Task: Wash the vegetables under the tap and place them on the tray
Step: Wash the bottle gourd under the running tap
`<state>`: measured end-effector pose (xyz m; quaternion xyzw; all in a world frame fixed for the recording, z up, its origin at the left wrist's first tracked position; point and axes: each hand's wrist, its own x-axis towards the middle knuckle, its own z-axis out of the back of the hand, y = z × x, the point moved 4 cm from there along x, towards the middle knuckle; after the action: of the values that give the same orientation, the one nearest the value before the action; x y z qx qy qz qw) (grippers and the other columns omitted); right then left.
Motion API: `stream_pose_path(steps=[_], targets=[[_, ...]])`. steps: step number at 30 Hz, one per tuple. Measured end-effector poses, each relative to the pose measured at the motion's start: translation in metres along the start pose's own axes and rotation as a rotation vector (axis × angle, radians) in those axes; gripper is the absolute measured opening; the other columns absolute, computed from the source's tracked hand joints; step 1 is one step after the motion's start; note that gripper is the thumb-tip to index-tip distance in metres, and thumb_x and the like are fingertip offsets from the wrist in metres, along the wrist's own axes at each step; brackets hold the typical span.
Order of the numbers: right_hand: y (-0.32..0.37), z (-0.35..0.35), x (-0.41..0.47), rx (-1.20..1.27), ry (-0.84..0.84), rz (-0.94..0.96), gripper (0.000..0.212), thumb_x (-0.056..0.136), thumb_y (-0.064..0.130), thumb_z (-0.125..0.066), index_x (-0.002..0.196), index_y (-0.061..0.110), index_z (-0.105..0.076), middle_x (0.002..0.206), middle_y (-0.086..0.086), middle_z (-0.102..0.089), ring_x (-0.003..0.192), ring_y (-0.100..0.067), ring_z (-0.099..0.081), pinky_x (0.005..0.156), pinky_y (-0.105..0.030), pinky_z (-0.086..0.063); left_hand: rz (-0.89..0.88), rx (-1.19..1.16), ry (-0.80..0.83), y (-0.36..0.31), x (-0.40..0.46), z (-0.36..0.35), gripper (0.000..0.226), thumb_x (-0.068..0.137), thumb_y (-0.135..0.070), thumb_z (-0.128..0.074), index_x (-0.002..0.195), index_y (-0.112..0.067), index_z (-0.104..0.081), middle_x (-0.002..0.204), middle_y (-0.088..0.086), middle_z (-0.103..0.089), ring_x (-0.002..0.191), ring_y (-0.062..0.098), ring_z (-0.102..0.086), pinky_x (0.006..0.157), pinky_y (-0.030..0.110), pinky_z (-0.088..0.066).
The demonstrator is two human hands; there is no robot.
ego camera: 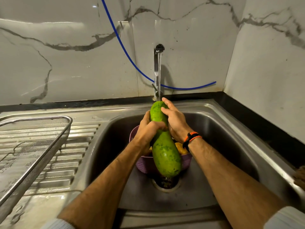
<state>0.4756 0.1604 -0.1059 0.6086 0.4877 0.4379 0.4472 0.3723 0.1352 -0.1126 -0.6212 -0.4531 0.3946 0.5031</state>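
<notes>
Both hands grip one long bottle gourd over the sink. Left hand wraps the narrow neck from the left, fingers curled across its front. Right hand holds the upper part from the right, fingers curled over the top end, just under the falling stream. Gourd is tilted, top end at the water, fat lower end hanging above the drain.

Sink basin: steel, wet. Mesh tray sits on the ribbed drainboard surface to the left, well apart from the gourd; nothing visible in it. Purple colander stands in the basin directly behind and under the gourd, with at least one yellow vegetable showing; other contents hidden. Tap running, thin stream landing on the gourd's top.

Risks, as judged:
- Wet, smooth skin and a heavy lower end: both grips sit on the upper half, so the gourd could slide down through the fingers and strike the colander or drain.
- Stream hits only the top; lower half may go unwashed unless the gourd is raised or turned.
- Transfer to the tray means crossing the basin rim; a one-handed carry would likely slip.
- Swinging the fat end could tip the colander.
</notes>
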Motion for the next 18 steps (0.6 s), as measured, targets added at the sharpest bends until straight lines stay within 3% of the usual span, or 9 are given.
stream_pose_path(steps=[3,6,8,11,14,18], targets=[[0.01,-0.002,-0.005,-0.06,-0.006,0.063,0.049,0.101,0.008,-0.044,0.147,0.025,-0.042,0.147,-0.004,-0.046,0.129,-0.02,-0.049,0.105,-0.036,-0.045,-0.053,0.042,0.035,-0.005,0.0,-0.001,0.082,0.061,0.005,-0.067,0.133,-0.027,-0.046,0.113,0.017,-0.065,0.09,0.032,-0.071,0.066,0.043,-0.061],[0.019,-0.002,-0.01,-0.182,0.002,0.119,0.046,0.103,0.014,-0.044,0.147,0.026,-0.04,0.145,0.0,-0.044,0.129,-0.017,-0.047,0.104,-0.032,-0.044,-0.096,0.123,0.052,-0.007,0.0,-0.002,0.099,0.058,0.008,-0.078,0.141,-0.026,-0.036,0.116,0.014,-0.063,0.095,0.031,-0.07,0.068,0.04,-0.061],[0.021,0.0,-0.009,-0.271,0.006,0.148,0.044,0.103,0.024,-0.047,0.146,0.029,-0.041,0.147,-0.001,-0.042,0.13,-0.018,-0.046,0.108,-0.037,-0.043,-0.129,0.187,0.032,-0.007,0.002,-0.001,0.1,0.061,0.008,-0.082,0.142,-0.025,-0.033,0.119,0.01,-0.061,0.099,0.025,-0.069,0.073,0.037,-0.062],[0.029,-0.003,-0.01,-0.423,-0.02,0.208,0.04,0.102,0.03,-0.048,0.142,0.03,-0.044,0.145,-0.003,-0.037,0.126,-0.017,-0.046,0.107,-0.039,-0.043,-0.181,0.336,-0.079,-0.006,0.003,0.003,0.107,0.046,-0.024,-0.089,0.139,-0.025,-0.038,0.117,0.002,-0.064,0.101,0.019,-0.068,0.083,0.041,-0.061],[0.042,-0.013,-0.01,-0.518,-0.059,0.268,0.034,0.101,0.029,-0.051,0.134,0.029,-0.051,0.137,-0.005,-0.038,0.115,-0.016,-0.047,0.098,-0.034,-0.047,-0.181,0.404,-0.205,-0.01,-0.001,0.006,0.094,0.045,-0.037,-0.082,0.13,-0.019,-0.047,0.108,-0.002,-0.066,0.094,0.015,-0.068,0.084,0.04,-0.06],[0.064,-0.029,0.009,-0.721,-0.13,0.287,0.021,0.095,0.029,-0.057,0.105,0.015,-0.069,0.107,-0.002,-0.062,0.093,-0.015,-0.057,0.074,-0.026,-0.044,-0.16,0.437,-0.228,-0.013,0.001,0.004,0.081,0.045,-0.036,-0.084,0.117,-0.017,-0.05,0.102,0.001,-0.067,0.088,0.018,-0.068,0.078,0.04,-0.061]])
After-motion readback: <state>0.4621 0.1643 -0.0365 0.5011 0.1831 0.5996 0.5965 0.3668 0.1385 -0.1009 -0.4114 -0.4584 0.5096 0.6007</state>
